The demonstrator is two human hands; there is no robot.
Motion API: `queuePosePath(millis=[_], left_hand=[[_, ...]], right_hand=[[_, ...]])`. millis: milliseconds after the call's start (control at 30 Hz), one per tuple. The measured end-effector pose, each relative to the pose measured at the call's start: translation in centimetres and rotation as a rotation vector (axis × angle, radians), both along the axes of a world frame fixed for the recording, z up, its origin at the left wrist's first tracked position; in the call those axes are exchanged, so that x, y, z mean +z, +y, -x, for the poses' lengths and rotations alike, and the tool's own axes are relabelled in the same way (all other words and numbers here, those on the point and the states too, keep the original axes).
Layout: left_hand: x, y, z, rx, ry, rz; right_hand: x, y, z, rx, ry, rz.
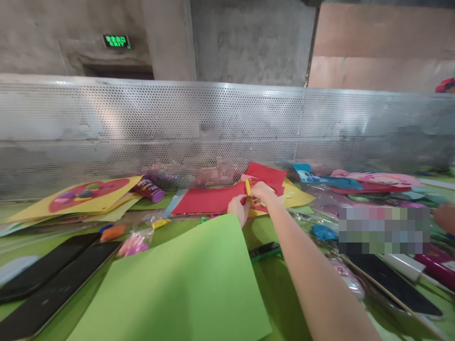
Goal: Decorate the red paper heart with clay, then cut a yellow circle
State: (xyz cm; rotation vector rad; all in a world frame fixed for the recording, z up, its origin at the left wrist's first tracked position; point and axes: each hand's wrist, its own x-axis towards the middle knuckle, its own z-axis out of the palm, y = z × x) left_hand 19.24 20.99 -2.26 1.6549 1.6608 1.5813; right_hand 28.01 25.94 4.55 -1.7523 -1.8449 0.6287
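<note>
Over the red paper [206, 200], my two hands are close together. My left hand [239, 208] has its fingers curled in a pinch at a narrow yellow piece [248, 188], whose exact kind is unclear. My right hand [261, 191] bends over from the other side with closed fingers; what they grip is hidden. Small pale yellow scraps [261, 204] lie under the right hand, and yellow paper [300, 193] spreads beside it. A large light green sheet [177, 284] rises in front and covers my left forearm.
At left lie two black phones [64, 284] and yellow paper with a red heart [87, 195]; a purple-capped tube [151, 189] is behind. A green-and-black tool [265, 251] sits below my hands. Another phone [394, 284] is at right, near another person's hand [444, 217]. A perforated metal panel [170, 128] stands behind.
</note>
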Motion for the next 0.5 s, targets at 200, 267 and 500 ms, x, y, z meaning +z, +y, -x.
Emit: queuePosePath(millis=[200, 267, 500], left_hand=[[0.0, 0.0, -0.2, -0.029, -0.041, -0.01], [0.0, 0.1, -0.3, -0.027, -0.046, -0.018], [0.5, 0.3, -0.7, -0.046, 0.0, -0.064]], right_hand=[[1.5, -0.6, 0.1, -0.025, 0.117, 0.029], [2.0, -1.3, 0.0, -0.016, 0.162, 0.034], [4.3, -3.6, -1.4, 0.003, 0.243, -0.038]])
